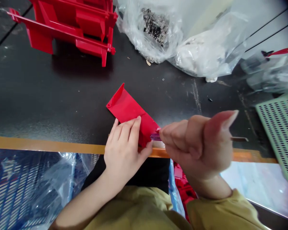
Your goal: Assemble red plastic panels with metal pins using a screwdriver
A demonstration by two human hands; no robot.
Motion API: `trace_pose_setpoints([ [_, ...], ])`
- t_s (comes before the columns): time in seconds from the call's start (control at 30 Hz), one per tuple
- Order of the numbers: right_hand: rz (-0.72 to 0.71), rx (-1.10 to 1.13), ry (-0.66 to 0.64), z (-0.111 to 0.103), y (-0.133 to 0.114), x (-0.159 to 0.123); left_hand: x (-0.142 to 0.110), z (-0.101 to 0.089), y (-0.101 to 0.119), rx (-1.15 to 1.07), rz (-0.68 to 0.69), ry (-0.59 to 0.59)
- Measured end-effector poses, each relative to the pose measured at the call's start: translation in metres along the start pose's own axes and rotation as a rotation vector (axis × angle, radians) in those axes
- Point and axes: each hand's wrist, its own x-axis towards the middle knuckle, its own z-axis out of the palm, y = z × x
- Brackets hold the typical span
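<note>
My left hand (124, 148) lies across a flat red plastic panel (132, 116) on the black table top (50, 99), its fingers pressing the panel down and its thumb along the near edge. My right hand (196, 143), slightly blurred, grips a slim tool with a translucent purple end (155, 137) at the panel's near corner. A thin dark shaft (240, 139) sticks out beyond the hand on the far side. The tool's tip is hidden by my fingers.
A larger red plastic assembly (67, 28) stands at the top left. Clear bags hold dark metal parts (155, 27) and white material (201, 52). A green perforated crate (278, 134) sits at the right. Below the orange table edge (45, 143) lie a blue crate (21, 188) and red parts (184, 191).
</note>
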Motion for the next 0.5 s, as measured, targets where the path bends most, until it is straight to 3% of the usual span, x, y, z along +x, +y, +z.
trace_pose_setpoints([
  [0.13,-0.016,0.134,-0.018,0.000,0.004,-0.002,-0.001,0.002,-0.001,0.001,0.010,0.054],
  [0.23,-0.039,0.076,-0.091,0.000,0.006,-0.009,-0.001,0.002,0.000,-0.009,0.009,0.044],
  [0.43,-0.281,-0.035,-0.233,0.006,0.017,-0.014,0.000,0.001,-0.001,-0.037,-0.002,0.041],
  [0.5,-0.288,-0.117,-0.274,0.007,0.019,-0.010,0.000,0.002,-0.002,-0.042,0.014,0.044],
])
